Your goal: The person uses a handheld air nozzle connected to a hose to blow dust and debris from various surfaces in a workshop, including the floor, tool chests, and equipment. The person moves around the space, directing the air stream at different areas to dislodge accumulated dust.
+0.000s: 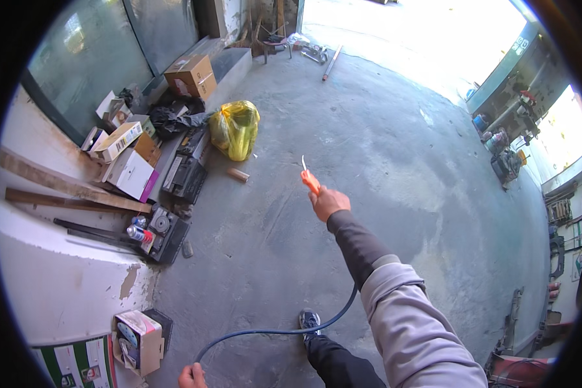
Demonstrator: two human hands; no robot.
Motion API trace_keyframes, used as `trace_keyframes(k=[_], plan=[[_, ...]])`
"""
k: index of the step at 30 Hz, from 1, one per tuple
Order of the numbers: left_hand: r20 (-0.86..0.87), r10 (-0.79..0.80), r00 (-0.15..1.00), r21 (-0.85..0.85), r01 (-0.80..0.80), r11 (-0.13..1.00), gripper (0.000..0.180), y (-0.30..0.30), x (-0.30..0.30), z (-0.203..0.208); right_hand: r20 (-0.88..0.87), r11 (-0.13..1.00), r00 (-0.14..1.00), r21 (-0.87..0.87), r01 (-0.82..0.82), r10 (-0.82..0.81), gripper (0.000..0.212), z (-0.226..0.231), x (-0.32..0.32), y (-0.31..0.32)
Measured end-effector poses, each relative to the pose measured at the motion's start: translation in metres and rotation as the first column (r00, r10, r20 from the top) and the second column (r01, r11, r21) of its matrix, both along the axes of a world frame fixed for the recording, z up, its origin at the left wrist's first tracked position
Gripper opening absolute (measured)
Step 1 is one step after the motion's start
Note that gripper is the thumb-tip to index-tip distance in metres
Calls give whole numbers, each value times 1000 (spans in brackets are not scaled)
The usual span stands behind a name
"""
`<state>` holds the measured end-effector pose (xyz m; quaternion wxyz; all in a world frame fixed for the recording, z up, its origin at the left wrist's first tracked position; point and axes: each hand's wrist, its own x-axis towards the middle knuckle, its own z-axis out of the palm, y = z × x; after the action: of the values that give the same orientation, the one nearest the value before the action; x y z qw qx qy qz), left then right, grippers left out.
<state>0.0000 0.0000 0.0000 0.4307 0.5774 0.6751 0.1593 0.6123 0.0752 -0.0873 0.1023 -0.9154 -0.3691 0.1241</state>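
My right hand (330,202) stretches forward over the floor, closed around an orange air blow gun (310,182). Its thin, slightly bent pale nozzle points away from me. A dark blue hose (258,332) curves from behind my right forearm, across my foot in this view, toward the lower left. There my left hand (193,376), partly cut off by the lower edge, is closed on the hose. Where the hose meets the blow gun is hidden by my right arm.
A yellow plastic bag (236,131), a short tube (238,175) and a cardboard box (191,76) are at the left. Black cases (165,236) and an open carton (140,343) line the left wall. Machinery (507,165) stands at the right; a pole (332,63) lies ahead.
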Motion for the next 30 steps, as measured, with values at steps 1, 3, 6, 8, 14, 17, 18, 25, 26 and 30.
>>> trace_keyframes(k=[1,3,6,8,14,17,18,25,26,30], plan=[[-11,-47,999,20,47,999,38,13,26,5,1,999,1000,23,29,-29,44,7,22,9],[10,-94,996,39,94,995,37,35,73,15,23,995,995,-30,98,-97,44,22,61,21],[88,-106,990,30,104,994,36,56,120,29,37,987,988,-39,154,-153,43,39,96,26],[127,-114,985,24,112,993,35,62,139,36,47,984,985,-59,169,-167,43,50,109,26],[153,-133,979,-7,136,991,35,64,146,40,10,995,999,87,-46,45,39,96,95,29],[134,-175,975,29,173,985,36,53,136,41,-15,988,999,151,-44,47,38,126,77,30],[132,-175,976,28,173,985,36,47,131,43,-13,981,999,187,-49,52,38,135,70,29],[3,-245,970,6,245,970,40,16,77,64,66,947,972,217,-236,227,36,182,-6,16],[10,-224,975,-8,224,975,41,13,68,66,54,949,975,224,-222,215,36,186,-14,19],[8,-204,979,12,204,979,41,12,38,84,-50,965,998,263,-28,42,39,207,-32,36]])
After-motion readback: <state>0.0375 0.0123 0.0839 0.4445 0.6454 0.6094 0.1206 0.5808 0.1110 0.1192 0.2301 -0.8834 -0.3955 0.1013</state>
